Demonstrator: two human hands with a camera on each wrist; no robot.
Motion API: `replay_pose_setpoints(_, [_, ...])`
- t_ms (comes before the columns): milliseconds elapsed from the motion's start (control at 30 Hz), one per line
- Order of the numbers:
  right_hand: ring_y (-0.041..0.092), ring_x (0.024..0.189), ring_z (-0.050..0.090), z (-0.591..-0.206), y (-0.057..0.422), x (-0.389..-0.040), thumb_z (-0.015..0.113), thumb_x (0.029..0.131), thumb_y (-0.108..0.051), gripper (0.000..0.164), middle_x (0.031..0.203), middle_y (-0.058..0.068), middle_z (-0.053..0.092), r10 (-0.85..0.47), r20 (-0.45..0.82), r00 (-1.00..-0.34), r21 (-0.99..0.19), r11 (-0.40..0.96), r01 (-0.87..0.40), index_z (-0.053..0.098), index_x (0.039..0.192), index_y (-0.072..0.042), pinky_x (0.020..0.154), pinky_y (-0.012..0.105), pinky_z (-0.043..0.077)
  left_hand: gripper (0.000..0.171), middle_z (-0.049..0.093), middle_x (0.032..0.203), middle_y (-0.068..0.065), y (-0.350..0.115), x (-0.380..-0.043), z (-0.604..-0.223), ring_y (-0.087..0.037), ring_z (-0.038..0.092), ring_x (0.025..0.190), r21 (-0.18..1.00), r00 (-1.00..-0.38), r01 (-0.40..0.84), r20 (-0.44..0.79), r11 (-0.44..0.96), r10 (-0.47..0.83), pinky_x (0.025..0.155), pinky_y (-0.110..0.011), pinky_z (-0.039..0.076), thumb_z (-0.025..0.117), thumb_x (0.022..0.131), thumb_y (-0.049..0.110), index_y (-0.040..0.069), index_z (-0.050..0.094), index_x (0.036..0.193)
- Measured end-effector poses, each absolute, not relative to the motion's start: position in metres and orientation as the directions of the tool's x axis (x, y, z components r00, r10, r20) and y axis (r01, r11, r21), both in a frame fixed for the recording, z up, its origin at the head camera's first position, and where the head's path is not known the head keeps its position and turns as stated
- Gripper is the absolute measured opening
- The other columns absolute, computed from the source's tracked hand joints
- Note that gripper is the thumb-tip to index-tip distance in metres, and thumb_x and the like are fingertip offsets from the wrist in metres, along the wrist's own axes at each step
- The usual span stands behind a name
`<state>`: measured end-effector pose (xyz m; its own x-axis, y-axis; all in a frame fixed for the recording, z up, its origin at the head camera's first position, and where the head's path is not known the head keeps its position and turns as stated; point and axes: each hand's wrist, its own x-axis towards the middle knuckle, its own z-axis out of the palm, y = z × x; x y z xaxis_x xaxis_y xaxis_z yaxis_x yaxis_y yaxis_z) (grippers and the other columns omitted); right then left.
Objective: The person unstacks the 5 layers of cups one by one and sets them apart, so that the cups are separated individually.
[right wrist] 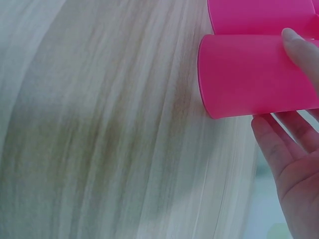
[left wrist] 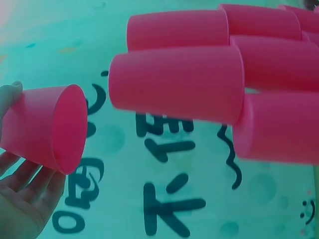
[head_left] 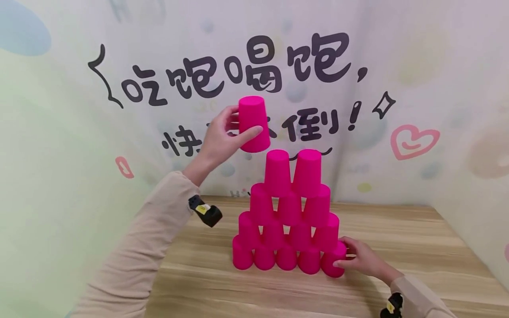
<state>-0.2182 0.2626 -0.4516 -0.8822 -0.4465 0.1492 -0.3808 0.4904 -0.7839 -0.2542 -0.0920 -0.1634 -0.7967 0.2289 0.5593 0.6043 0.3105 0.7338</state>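
Note:
My left hand point(head_left: 222, 137) holds a bright pink cup point(head_left: 253, 119) upside down in the air, thumb on its near side and fingers round the far side. The cup is up and left of the two top cups of a pyramid of upturned pink cups point(head_left: 289, 210). In the left wrist view, the held cup point(left wrist: 32, 122) shows its open mouth, with a gap between it and the pyramid. Low on the right, my right hand point(head_left: 363, 259) grips the end cup point(head_left: 333, 263) of the bottom row, its thumb point(right wrist: 301, 52) on one side and fingers on the other.
The pyramid stands on a wood-grain table point(head_left: 199, 287), near a pale wall point(head_left: 397, 57) with large black writing. Table surface shows in front of the cups and on both sides. A black camera strap point(head_left: 204, 212) sits on the left wrist.

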Motion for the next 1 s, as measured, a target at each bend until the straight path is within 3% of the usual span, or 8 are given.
replay_pose_setpoints(200, [0.012, 0.085, 0.059, -0.452, 0.262, -0.219, 0.072, 0.073, -0.020, 0.047, 0.097, 0.009, 0.058, -0.452, 0.154, -0.879, -0.781, 0.489, -0.388, 0.051, 0.109, 0.000, 0.069, 0.022, 0.050, 0.056, 0.053, 0.112, -0.008, -0.131, -0.254, -0.170, -0.021, 0.053, 0.096, 0.731, -0.807, 0.583, 0.572, 0.353, 0.149, 0.077, -0.033, 0.048, 0.067, 0.078, 0.027, 0.008, 0.043, 0.125])
replay_pose_setpoints(567, [0.010, 0.084, 0.059, -0.450, 0.261, -0.218, 0.072, 0.073, -0.019, 0.047, 0.096, 0.008, 0.059, -0.466, 0.175, -0.867, -0.783, 0.468, -0.410, 0.050, 0.109, 0.001, 0.068, 0.023, 0.050, 0.054, 0.052, 0.113, -0.007, -0.205, -0.249, -0.195, -0.018, 0.051, 0.099, 0.715, -0.787, 0.505, 0.611, 0.483, -0.081, 0.077, -0.021, 0.046, 0.065, 0.079, 0.030, 0.008, 0.043, 0.123])
replay_pose_setpoints(867, [0.011, 0.083, 0.059, -0.449, 0.260, -0.218, 0.072, 0.073, -0.019, 0.048, 0.096, 0.009, 0.058, -0.472, 0.162, -0.867, -0.789, 0.466, -0.401, 0.049, 0.110, 0.002, 0.069, 0.023, 0.051, 0.058, 0.049, 0.116, -0.010, -0.256, -0.256, -0.255, -0.018, 0.047, 0.100, 0.746, -0.823, 0.353, 0.535, 0.565, -0.191, 0.074, -0.013, 0.043, 0.062, 0.081, 0.030, 0.006, 0.038, 0.128])
replay_pose_setpoints(1000, [0.013, 0.086, 0.060, -0.448, 0.261, -0.218, 0.072, 0.073, -0.019, 0.049, 0.098, 0.011, 0.057, -0.467, 0.136, -0.874, -0.798, 0.471, -0.376, 0.048, 0.111, 0.003, 0.070, 0.026, 0.051, 0.060, 0.048, 0.117, -0.017, -0.274, -0.264, -0.292, -0.026, 0.047, 0.102, 0.765, -0.862, 0.281, 0.467, 0.579, -0.198, 0.074, -0.015, 0.043, 0.060, 0.083, 0.032, 0.002, 0.036, 0.129])
